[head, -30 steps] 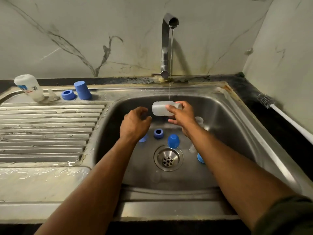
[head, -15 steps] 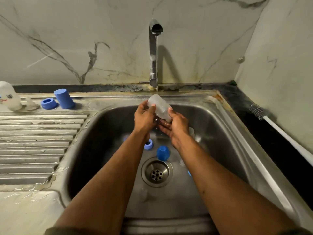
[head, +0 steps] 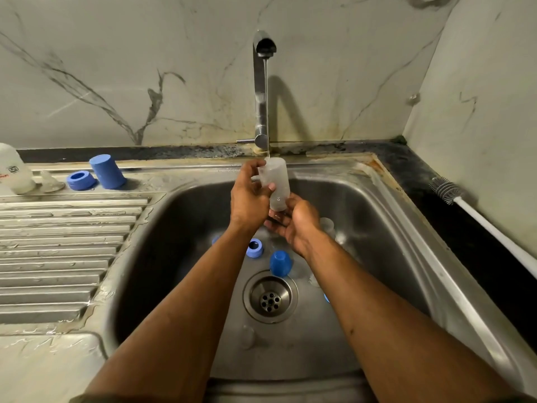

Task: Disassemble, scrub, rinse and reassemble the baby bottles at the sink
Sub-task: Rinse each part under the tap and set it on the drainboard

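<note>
Rinse step underway, by my read. Bottle body [head: 274, 184] is sitting inverted or steeply tilted under the tap [head: 263, 82], thin stream running onto its upper end. Left hand [head: 250, 196] is gripping the bottle's upper part, fingers and thumb curled round it. Right hand [head: 296, 225] is cupping beneath the lower end, fingers loosely bent; can't tell whether it's actually clamping the neck or just catching runoff.

Progress, judged from layout: disassembly looks done for all pieces in view. One set is parked on the drainboard [head: 66, 257] – white bottle [head: 13, 170], clear teat [head: 50, 181], blue ring [head: 80, 179], blue cap [head: 107, 172] – apart, not reassembled. Whether scrubbed, can't say.

Sink basin [head: 377, 228] is holding the rest: another blue ring [head: 254, 248], a blue cap [head: 279, 263] just above the drain [head: 270, 296], clear parts by the right forearm, blurry. No standing water apparent. Brush [head: 465, 207] is lying on the right counter, well apart from the hands. Reassembly is left for everything.
</note>
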